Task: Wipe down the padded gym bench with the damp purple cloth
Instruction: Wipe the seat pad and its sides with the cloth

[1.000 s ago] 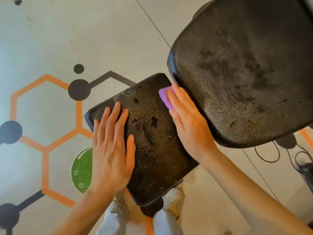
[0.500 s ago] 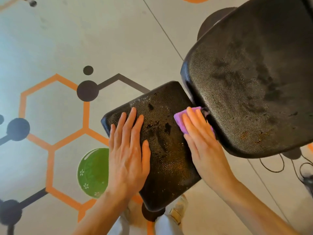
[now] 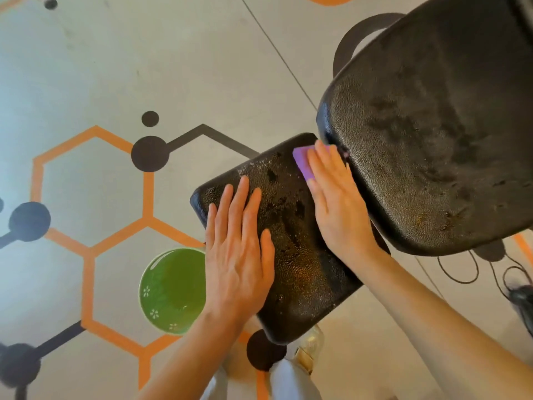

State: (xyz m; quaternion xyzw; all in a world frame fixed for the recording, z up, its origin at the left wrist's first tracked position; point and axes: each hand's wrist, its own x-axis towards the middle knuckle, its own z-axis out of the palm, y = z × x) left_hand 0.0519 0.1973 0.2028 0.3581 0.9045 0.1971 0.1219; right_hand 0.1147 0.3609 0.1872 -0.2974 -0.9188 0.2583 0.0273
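Since a second ago, the right hand has pushed the purple cloth farther up the seat pad, and it now sits at the pad's far corner by the gap under the back pad. Nearest, a shoe shows below the seat pad. Left of the left hand's wrist, a green bowl stands on the patterned floor; whether it holds liquid I cannot tell. Left fingers lie straight and flat on the seat pad, grasping nothing. Right fingers, also straight, press the cloth down; it peeks out left of the fingertips, folded and flat. Both black pads are pebbled, with dark wet blotches.
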